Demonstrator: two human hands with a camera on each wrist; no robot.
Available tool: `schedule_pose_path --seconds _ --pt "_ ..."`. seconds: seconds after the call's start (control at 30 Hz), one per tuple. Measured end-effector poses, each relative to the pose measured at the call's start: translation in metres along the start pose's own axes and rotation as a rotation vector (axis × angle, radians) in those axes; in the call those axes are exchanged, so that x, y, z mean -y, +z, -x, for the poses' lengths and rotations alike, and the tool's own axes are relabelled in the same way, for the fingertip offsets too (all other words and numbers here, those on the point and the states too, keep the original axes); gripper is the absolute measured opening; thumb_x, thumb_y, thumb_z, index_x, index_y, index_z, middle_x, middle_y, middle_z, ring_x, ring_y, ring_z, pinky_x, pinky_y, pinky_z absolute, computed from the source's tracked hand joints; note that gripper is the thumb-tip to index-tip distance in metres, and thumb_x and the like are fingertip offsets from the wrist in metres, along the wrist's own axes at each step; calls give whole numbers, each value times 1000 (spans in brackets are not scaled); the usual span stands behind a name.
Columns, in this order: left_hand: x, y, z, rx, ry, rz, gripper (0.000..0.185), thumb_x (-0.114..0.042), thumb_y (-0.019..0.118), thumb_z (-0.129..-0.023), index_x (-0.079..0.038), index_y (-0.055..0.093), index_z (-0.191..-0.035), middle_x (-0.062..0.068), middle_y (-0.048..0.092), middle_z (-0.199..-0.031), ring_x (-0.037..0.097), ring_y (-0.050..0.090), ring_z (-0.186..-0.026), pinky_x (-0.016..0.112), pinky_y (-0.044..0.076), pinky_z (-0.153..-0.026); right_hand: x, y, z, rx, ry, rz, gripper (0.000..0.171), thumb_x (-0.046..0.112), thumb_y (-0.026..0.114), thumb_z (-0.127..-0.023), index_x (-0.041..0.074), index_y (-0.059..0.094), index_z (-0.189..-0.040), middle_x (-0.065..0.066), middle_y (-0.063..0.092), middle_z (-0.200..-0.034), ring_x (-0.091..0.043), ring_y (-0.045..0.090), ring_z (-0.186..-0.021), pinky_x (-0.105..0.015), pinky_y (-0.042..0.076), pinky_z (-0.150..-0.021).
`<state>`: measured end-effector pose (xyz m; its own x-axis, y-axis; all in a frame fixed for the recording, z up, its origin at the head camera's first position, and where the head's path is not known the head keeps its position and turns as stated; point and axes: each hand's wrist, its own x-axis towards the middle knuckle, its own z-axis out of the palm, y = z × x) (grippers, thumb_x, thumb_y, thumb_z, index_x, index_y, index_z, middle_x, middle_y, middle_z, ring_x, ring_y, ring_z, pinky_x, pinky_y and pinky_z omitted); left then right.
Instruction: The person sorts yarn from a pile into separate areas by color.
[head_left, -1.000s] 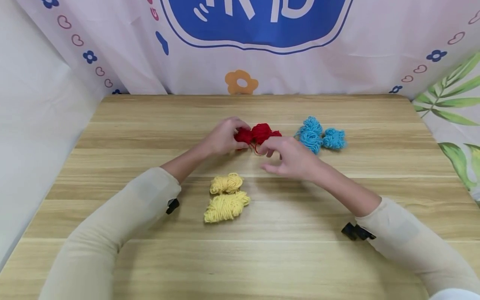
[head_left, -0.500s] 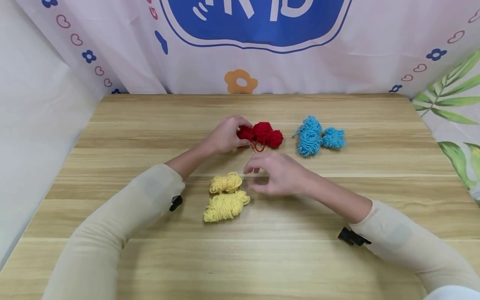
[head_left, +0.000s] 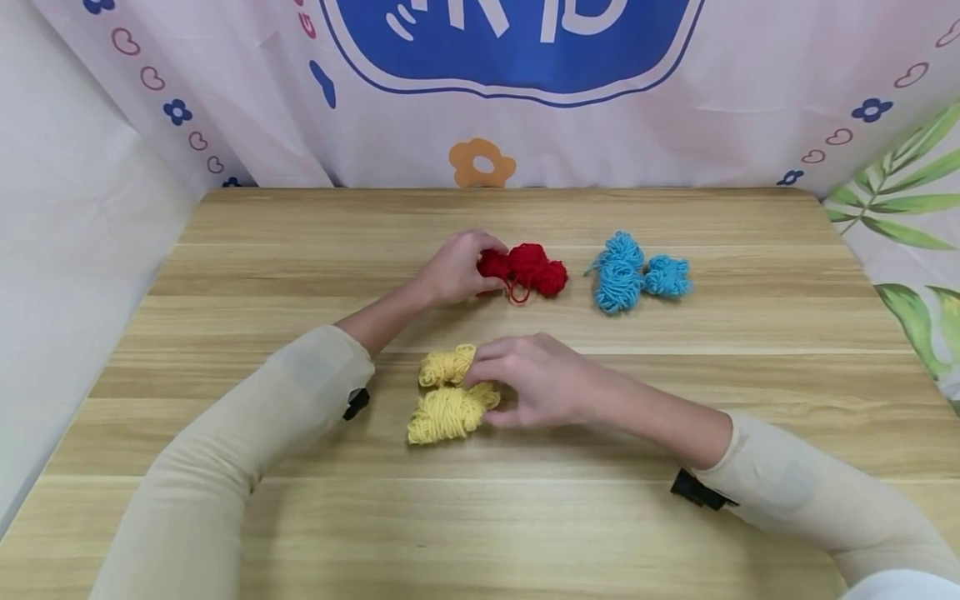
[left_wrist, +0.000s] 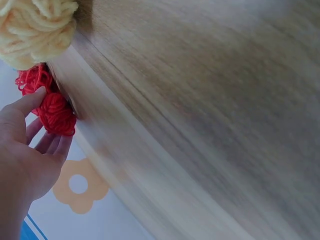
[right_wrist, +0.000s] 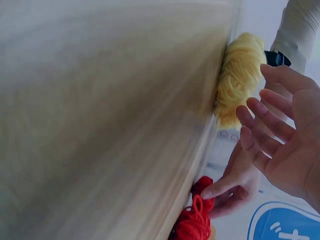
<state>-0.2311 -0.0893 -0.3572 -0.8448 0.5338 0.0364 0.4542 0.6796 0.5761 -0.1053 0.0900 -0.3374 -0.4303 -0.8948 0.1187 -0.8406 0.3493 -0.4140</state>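
At the far middle of the table, several small bundles of red yarn [head_left: 529,265] lie together with a loose strand in front. My left hand [head_left: 461,268] holds the leftmost red bundle [left_wrist: 56,114] between thumb and fingers. Nearer to me are two bundles of yellow yarn, a smaller one [head_left: 444,367] behind a larger one [head_left: 446,415]. Over the right end of the larger one reaches my right hand [head_left: 536,381], its fingers loosely bent and spread. The right wrist view shows a gap between those fingers and the yellow yarn [right_wrist: 240,75].
Bundles of blue yarn [head_left: 621,275] lie to the right of the red ones. Everything sits on a wood-grain table [head_left: 480,517]. A printed cloth [head_left: 390,142] hangs behind the far edge, and a white surface [head_left: 75,208] stands at the left.
My right hand has moved from beside the red yarn toward me and left, to the yellow yarn. The left hand keeps its hold; the red bundles have shifted very slightly right.
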Motion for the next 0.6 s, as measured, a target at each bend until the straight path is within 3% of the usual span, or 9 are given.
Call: schedule_pose_path --seconds 0.27,0.6 --pt "-2 -5 4 11 -15 18 50 -11 84 -88 5 66 -132 19 65 -133 31 60 -122 40 51 -104 5 8 -3 37 -23 111 37 35 84 -87 14 75 -116 1 73 -113 -13 70 -102 -32 60 -85" --pt "-5 -16 18 -21 -32 67 41 -13 76 -95 6 65 -130 19 64 -133 33 58 -123 43 52 -103 9 16 -7 42 -33 127 42 39 83 -88 12 74 -120 0 76 -113 -15 72 -102 -33 61 -83"
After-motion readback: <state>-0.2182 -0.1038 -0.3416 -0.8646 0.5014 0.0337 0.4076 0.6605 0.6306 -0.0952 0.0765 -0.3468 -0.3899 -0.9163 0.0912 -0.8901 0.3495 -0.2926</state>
